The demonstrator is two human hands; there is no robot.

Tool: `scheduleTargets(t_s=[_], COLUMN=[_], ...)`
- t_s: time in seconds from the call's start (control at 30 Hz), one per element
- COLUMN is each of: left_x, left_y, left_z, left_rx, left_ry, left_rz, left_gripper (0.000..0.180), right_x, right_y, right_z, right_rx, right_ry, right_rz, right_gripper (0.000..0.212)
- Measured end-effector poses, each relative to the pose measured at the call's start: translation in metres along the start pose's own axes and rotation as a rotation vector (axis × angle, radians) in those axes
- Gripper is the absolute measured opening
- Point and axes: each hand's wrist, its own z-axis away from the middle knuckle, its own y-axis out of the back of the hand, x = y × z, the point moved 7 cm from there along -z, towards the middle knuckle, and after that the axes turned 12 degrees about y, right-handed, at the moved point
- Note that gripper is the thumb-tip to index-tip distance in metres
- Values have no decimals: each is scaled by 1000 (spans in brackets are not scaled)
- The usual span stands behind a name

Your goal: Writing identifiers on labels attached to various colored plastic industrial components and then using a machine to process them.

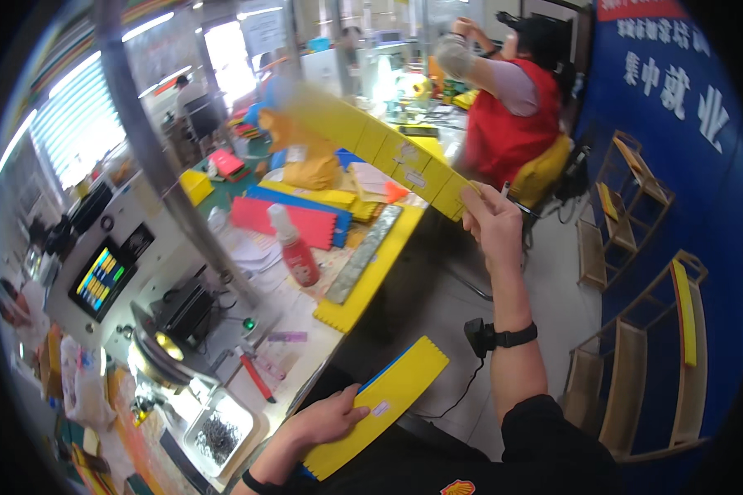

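My right hand [494, 224] is raised, pinching the near end of a long yellow strip [371, 148] between thumb and fingers. Cross lines and small pale labels mark the strip, and its far end is blurred. Lower down, my left hand [330, 417] grips a yellow panel [400, 392] with a small white label, its thumb on top and its other fingers partly hidden. A blue layer shows along the panel's edge. Both pieces are held apart from each other, off the table, with the panel close to my body.
On the worktable to the left lie a red spray bottle [293, 247], a grey metal bar [363, 256], a red panel [281, 221], a red-handled tool [256, 375] and a white tray of small dark pieces [217, 433]. A person in a red vest [512, 124] sits ahead. Wooden racks [627, 363] stand right.
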Motion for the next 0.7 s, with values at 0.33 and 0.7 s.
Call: scheduleTargets(t_s=[0.33,0.7], left_x=[18,30], left_y=[3,30], left_z=[16,25], left_rx=[-71,108], left_ry=[50,-129], left_rz=[132,249], left_gripper=[56,59], right_x=[-18,-24], right_y=[95,100], right_z=[46,85], right_rx=[92,-188], right_ry=[-7,-186], right_rz=[-195,-374], right_gripper=[28,18])
